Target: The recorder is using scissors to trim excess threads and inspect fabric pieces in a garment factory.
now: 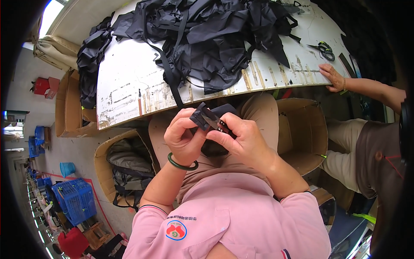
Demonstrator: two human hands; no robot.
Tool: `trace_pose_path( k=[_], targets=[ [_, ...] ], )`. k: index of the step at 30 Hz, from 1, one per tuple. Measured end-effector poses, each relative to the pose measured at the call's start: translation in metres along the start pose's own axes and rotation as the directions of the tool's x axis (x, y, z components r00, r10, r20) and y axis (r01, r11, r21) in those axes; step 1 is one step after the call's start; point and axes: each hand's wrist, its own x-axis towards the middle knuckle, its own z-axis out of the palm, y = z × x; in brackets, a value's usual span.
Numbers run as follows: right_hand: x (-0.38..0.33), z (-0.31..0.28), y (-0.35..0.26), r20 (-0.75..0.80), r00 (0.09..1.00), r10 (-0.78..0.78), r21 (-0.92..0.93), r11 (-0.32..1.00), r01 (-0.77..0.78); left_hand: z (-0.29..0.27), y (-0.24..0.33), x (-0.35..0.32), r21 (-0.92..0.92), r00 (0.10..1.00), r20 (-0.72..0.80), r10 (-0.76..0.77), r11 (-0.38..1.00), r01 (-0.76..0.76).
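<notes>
Over my lap, just off the table's near edge, both hands come close together. My left hand (183,134), with a dark green bangle on its wrist, pinches a folded end of black fabric (199,116). A black strap runs from the table down toward this hand. In my right hand (243,136) is a small pair of thread snips (211,119), its metal blade against the fabric and its dark handle dotted with white. My right fingers partly cover the handle. More black fabric bulges just behind the snips.
A heap of black fabric pieces (207,47) covers much of the worn white table (125,86). Scissors (324,51) lie at its right, near another person's hand (332,77). Cardboard boxes stand left (103,151) and right (302,129) of my legs; the left one holds a grey-black bundle.
</notes>
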Motion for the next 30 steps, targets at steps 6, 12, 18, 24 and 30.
trace_pose_path(
  k=[6,12,18,24,30],
  targets=[
    [-0.003,-0.001,0.003,0.012,0.999,0.04,0.023,0.999,-0.04,0.001,0.002,0.001,-0.007,1.0,0.011,-0.007,1.0,0.007],
    [-0.002,-0.003,0.001,0.006,1.0,0.01,0.004,1.0,-0.01,0.001,0.004,0.002,0.017,0.997,0.06,0.039,0.999,-0.04],
    [-0.004,-0.006,0.005,-0.028,1.0,0.012,0.069,0.998,-0.01,-0.002,0.004,0.006,0.001,0.99,0.14,0.024,1.0,-0.024],
    [-0.004,-0.026,0.0,0.145,0.979,0.146,0.096,0.982,-0.16,-0.004,0.013,0.011,-0.246,0.934,0.206,-0.29,0.909,0.336],
    [-0.005,-0.039,0.0,0.228,0.964,0.135,-0.012,0.991,-0.136,-0.011,0.006,0.014,-0.344,0.906,0.336,-0.257,0.862,0.372]
  ],
)
